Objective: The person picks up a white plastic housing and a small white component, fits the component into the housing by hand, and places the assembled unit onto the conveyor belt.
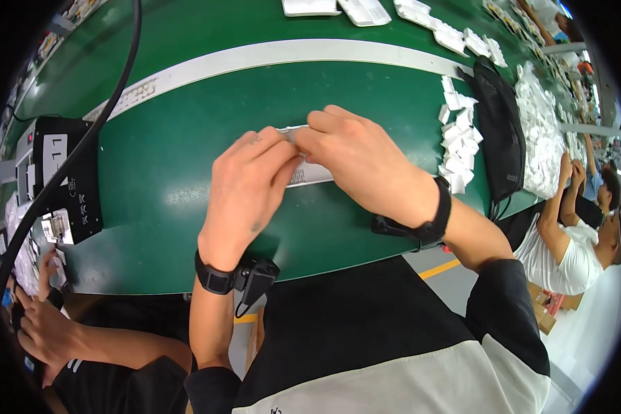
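A flat white plastic piece (316,174) with small print on it lies in front of me over the green tabletop, mostly covered by my hands. My left hand (247,176) is closed on its left side, fingers bent and thumb against it. From the right, my right hand (352,148) pinches at its upper part, right beside the left fingertips. Between the fingertips a small greyish bit (289,135) shows; I cannot make out what it is. Each wrist wears a black strap with a small device.
To the right sit a pile of small white parts (459,145), a black pouch (498,131) and a clear bag of white parts (537,138). A black machine (69,179) stands left, a black cable (110,103) passing before it. White housings (364,12) lie beyond the white strip (290,52). Co-workers sit on both sides.
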